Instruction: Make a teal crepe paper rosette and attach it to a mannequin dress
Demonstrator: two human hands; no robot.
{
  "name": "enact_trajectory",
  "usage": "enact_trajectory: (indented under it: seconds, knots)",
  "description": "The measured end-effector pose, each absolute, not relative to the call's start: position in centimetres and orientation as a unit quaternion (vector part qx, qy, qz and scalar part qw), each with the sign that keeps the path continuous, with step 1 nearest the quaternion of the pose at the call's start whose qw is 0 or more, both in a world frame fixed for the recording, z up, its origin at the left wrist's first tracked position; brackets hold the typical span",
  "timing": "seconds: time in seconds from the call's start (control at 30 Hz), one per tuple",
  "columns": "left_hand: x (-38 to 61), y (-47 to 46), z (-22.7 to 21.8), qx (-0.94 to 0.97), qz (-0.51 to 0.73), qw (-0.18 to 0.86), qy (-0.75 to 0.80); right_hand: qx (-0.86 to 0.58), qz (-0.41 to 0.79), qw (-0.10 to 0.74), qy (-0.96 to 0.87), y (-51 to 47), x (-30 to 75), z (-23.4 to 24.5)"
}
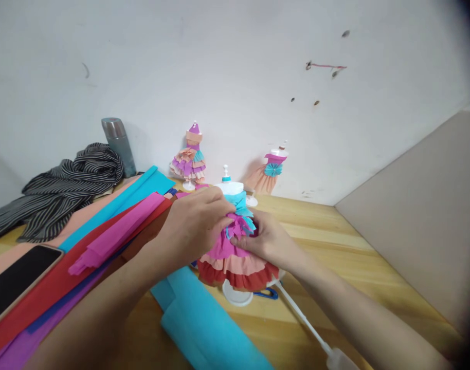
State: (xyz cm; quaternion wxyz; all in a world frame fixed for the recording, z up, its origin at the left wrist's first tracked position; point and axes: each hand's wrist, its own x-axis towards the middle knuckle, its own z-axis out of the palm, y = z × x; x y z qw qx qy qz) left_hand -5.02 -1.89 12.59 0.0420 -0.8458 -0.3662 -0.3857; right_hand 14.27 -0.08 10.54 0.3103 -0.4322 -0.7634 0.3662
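A small white dress form (230, 189) stands on its round base in front of me, wearing a ruffled crepe paper dress (235, 264). Its top is turquoise, and the skirt runs in magenta, peach and red tiers. At the waist is a magenta paper bow (239, 225) with turquoise paper beside it. My left hand (204, 213) pinches the bow's upper left side between thumb and fingers. From the right, my right hand (268, 237) grips the dress at the waist, thumb in front; its other fingers are largely hidden behind.
Two more dressed forms, one ruffled (188, 162) and one peach-skirted (273, 167), stand by the wall. At left lie crepe paper sheets (104, 231), a phone (21, 282), striped cloth (73, 180) and a bottle (119, 146). A turquoise paper roll (208, 318) and white rod (302, 316) lie in front.
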Motion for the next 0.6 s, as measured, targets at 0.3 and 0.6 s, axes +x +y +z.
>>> enact_trajectory:
  seconds: [0.3, 0.6]
  knots:
    - [-4.58, -1.70, 12.16, -0.843, -0.354, 0.100, -0.393, -0.419, 0.356, 0.311, -0.775, 0.14, 14.20, 10.39]
    - [-4.07, -2.10, 12.00, -0.793, -0.400, 0.021, -0.459, -0.411, 0.365, 0.323, -0.770, 0.10, 14.06, 10.17]
